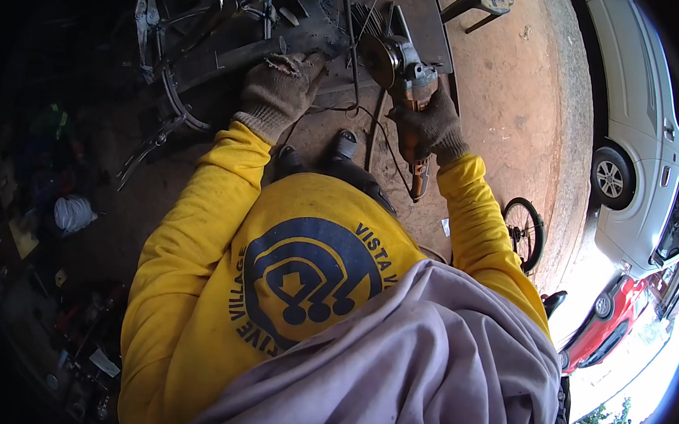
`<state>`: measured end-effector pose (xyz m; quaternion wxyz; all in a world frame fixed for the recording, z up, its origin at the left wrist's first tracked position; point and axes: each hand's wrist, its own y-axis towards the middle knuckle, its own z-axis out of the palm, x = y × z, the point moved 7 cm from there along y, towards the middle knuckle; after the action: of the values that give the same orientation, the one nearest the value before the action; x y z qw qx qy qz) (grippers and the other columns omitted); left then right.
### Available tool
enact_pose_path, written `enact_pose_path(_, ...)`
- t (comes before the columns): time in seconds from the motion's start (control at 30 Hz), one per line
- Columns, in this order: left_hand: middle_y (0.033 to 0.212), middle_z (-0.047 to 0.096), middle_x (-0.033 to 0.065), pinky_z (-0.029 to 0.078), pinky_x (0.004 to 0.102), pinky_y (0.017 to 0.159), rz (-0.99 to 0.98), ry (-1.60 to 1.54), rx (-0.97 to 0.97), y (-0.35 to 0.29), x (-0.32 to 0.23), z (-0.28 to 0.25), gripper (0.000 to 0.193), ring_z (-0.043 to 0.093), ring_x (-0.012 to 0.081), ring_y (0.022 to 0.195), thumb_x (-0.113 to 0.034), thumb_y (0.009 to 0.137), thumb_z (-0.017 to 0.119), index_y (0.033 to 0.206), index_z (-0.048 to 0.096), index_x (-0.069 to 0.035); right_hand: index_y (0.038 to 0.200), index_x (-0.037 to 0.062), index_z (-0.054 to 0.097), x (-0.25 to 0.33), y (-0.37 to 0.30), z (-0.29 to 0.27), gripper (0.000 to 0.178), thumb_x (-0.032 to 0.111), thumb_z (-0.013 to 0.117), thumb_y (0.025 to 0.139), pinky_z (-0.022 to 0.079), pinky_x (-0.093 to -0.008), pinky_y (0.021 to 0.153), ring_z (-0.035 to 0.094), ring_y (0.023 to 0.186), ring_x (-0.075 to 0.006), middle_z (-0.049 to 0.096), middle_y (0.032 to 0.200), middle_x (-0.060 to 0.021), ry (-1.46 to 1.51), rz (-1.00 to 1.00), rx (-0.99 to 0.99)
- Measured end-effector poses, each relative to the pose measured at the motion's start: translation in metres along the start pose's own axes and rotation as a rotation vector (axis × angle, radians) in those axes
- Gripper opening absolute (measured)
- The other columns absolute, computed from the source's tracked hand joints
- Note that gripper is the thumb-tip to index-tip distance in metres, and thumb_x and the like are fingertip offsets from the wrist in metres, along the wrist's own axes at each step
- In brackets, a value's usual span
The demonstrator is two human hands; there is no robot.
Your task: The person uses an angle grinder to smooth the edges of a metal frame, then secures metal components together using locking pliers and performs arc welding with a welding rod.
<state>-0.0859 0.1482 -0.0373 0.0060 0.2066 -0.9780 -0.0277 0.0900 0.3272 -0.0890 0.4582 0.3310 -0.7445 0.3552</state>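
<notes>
My right hand [435, 125], in a brown knit glove, is wrapped round the orange body of an angle grinder [417, 76]. The grinder's round disc [379, 60] faces left, beside a thin upright metal rod [354, 59]. From the rear end of the tool a dark cord runs back toward the bench. My left hand [280, 90], in a worn glove with a tear over the knuckles, lies on the near edge of a dark metal workbench [318, 38]. Its fingers stretch forward, partly hidden, and I see nothing held in them.
Curved metal frame parts [177, 107] stand at the left of the bench. A plastic chair [481, 3] is beyond its right corner. On the right are a spoked wheel [524, 233], a white van [636, 120] and a red car [606, 322]. Clutter lies in shadow at left.
</notes>
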Motion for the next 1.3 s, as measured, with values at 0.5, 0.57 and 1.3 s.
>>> enact_pose_path(0.5,0.099,0.07,0.0071,0.058,0.04,0.07,-0.034,0.0,0.011,-0.001,0.0,0.002,0.033,0.07,0.0292,0.084,-0.035,0.096,0.059,0.125,0.063,-0.02,0.128,0.0025,0.058,0.001,0.007,0.005,0.067,0.019,0.089,0.07,0.055,-0.0358,0.089,0.068,0.1,-0.0208,0.07,0.112,-0.0109,-0.079,0.002,0.046)
enact_pose_path(0.57,0.099,0.07,0.0073,0.058,0.0402,0.069,-0.029,-0.013,-0.003,-0.001,0.0,0.001,0.033,0.07,0.0293,0.084,-0.035,0.096,0.059,0.125,0.063,-0.02,0.128,0.0025,0.057,-0.009,0.01,0.004,0.068,0.019,0.089,0.07,0.055,-0.0359,0.09,0.068,0.101,-0.0208,0.07,0.113,-0.011,-0.073,-0.004,0.056)
enact_pose_path(1.3,0.099,0.071,0.0061,0.058,0.0397,0.071,-0.024,0.014,0.006,-0.001,0.002,0.008,0.031,0.07,0.0288,0.086,-0.034,0.095,0.06,0.122,0.064,-0.018,0.131,0.0026,0.055,0.001,0.009,0.005,0.072,0.019,0.089,0.07,0.052,-0.0384,0.095,0.065,0.108,-0.0234,0.068,0.116,-0.0124,-0.119,0.012,0.074)
